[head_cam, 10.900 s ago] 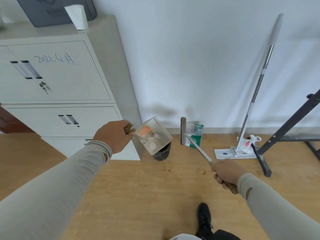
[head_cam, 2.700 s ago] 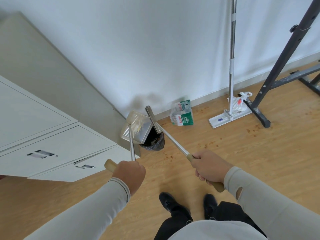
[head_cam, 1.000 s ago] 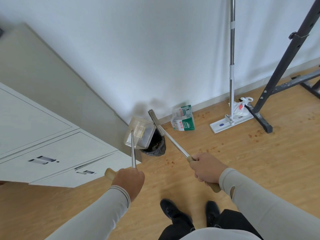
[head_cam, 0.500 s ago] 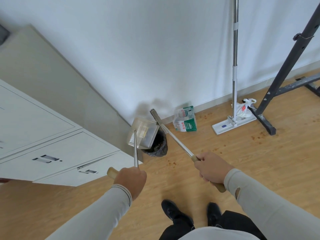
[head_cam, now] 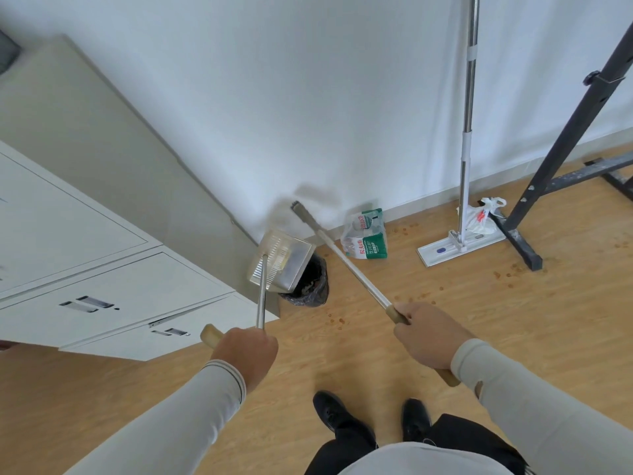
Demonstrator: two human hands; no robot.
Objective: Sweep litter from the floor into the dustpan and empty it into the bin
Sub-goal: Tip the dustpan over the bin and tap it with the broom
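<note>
My left hand (head_cam: 244, 354) grips the wooden end of the dustpan's long metal handle. The clear dustpan (head_cam: 281, 260) hangs tilted over the small bin (head_cam: 310, 289), which is lined with a black bag and stands by the cabinet corner. My right hand (head_cam: 428, 335) grips the wooden grip of the broom (head_cam: 342, 257); its metal shaft slants up to the left and the brush head is raised above the bin, close to the wall. Small brown litter bits (head_cam: 337, 320) lie scattered on the wooden floor in front of the bin.
A white metal cabinet (head_cam: 102, 269) fills the left. A green-and-white pack of bottles (head_cam: 366, 240) lies by the wall. A flat mop (head_cam: 460, 241) leans on the wall, with a plastic bag (head_cam: 481, 219) and a black metal frame (head_cam: 548, 159) to the right. More brown bits (head_cam: 507, 275) dot the floor there.
Since 10.9 s ago I have taken the dustpan by the far end of its handle and stepped back; over the last second dustpan and broom stay over the bin with only slight shifts.
</note>
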